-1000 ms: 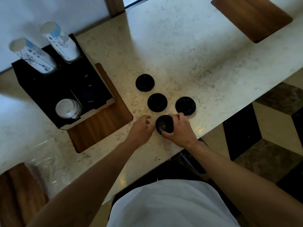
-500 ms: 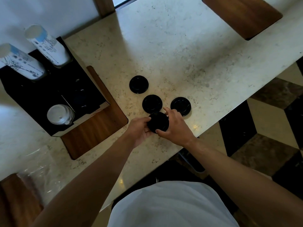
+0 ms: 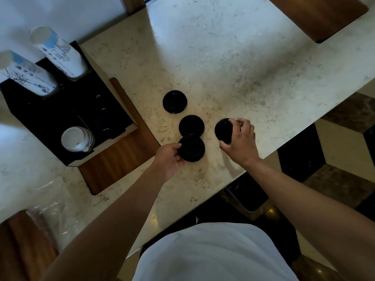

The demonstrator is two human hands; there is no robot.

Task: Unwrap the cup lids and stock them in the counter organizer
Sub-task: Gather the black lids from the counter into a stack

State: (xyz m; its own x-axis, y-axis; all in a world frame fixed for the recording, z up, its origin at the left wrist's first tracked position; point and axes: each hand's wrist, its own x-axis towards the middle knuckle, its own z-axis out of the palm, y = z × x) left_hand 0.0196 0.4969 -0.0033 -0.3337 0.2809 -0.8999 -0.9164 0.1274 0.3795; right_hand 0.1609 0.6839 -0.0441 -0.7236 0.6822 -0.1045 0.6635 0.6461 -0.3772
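Head view: near the counter's front edge, your left hand pinched one black lid, your right hand gripped another lid, probably gathering them for stacking.

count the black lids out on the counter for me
4: one lid farthest back, one mid-counter, one gripped by the left hand at, one under the right hand at. Each may be a stack; the dark organizer may hide more.

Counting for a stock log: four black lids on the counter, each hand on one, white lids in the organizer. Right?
Nearly: the head view shows the left hand and right hand each holding a black lid, but the organizer holds one white lidded cup, not loose lids.
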